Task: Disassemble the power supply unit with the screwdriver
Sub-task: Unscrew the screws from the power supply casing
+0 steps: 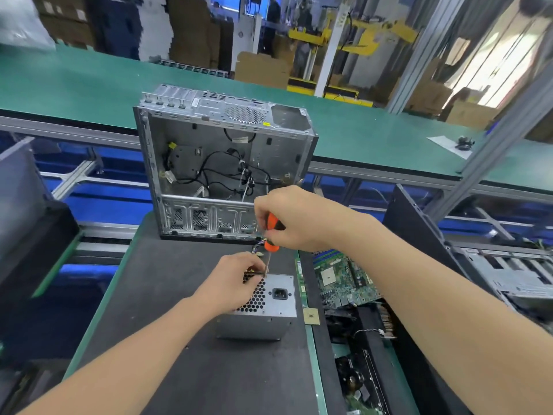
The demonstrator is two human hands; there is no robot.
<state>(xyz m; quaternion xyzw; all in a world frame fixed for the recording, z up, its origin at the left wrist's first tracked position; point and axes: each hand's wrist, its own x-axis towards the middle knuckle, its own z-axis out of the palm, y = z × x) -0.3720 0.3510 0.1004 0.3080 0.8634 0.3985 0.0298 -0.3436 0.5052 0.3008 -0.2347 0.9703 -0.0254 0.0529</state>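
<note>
You are clamping your right hand (287, 217) round the screwdriver (273, 232) and curling your left hand (236, 283) over the power supply unit (278, 307) beside the tip, risking a slip into those fingers.

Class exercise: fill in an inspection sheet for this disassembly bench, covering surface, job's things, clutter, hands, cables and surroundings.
Surface: dark grey matted bench with green edging.
Job's things: grey metal power supply unit, honeycomb vent and black socket facing up; orange-and-black-handled screwdriver near upright, tip at the unit's far edge.
Clutter: open silver computer case behind the unit; green circuit board and small gold square chip to the right.
Hands: right hand grips the screwdriver handle; left hand rests on the vent, fingertips by the tip, pinch unclear.
Cables: black cables inside the case; coloured wire bundle behind the unit.
Surroundings: green conveyor belt, brown cardboard boxes beyond.
</note>
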